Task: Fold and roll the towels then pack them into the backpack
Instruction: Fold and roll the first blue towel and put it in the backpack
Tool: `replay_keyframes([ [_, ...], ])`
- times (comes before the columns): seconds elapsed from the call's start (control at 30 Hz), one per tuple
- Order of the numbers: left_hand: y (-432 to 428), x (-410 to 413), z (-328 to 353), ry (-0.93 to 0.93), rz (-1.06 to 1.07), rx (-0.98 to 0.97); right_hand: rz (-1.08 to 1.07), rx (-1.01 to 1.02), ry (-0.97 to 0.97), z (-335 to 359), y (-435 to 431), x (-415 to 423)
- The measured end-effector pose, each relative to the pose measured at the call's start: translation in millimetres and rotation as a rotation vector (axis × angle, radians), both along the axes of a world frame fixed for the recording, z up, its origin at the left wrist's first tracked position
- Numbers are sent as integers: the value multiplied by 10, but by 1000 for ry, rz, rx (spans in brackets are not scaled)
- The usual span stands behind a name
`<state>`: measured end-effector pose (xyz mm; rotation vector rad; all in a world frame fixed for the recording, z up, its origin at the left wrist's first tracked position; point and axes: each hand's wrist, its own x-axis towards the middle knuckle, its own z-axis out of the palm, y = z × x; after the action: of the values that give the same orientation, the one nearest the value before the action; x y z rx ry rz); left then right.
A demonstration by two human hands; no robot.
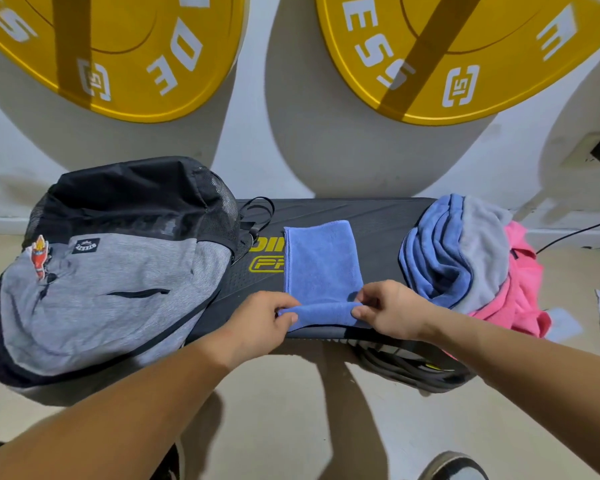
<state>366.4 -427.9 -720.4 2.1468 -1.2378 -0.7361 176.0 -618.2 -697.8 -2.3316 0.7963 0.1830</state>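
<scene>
Both hands start roll, near edge of blue towel [321, 261].
L hand [257, 320] & R hand [388, 310] pinch roll ends; towel's long axis runs away, backpack [111, 271] nearer L.

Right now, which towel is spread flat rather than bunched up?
The blue towel in the middle of the black bench, its near end pinched by the left hand and right hand. The others lie crumpled in a heap at the bench's right end.
</scene>
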Motion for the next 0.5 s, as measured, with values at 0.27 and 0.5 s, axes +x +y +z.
replay_keyframes([
  [0.27,-131,-18,-54,-37,308,-87,-326,12,-45,-88,84,72],
  [0.5,-106,-184,-97,-718,-263,-86,321,-726,-272,-249,130,16],
])
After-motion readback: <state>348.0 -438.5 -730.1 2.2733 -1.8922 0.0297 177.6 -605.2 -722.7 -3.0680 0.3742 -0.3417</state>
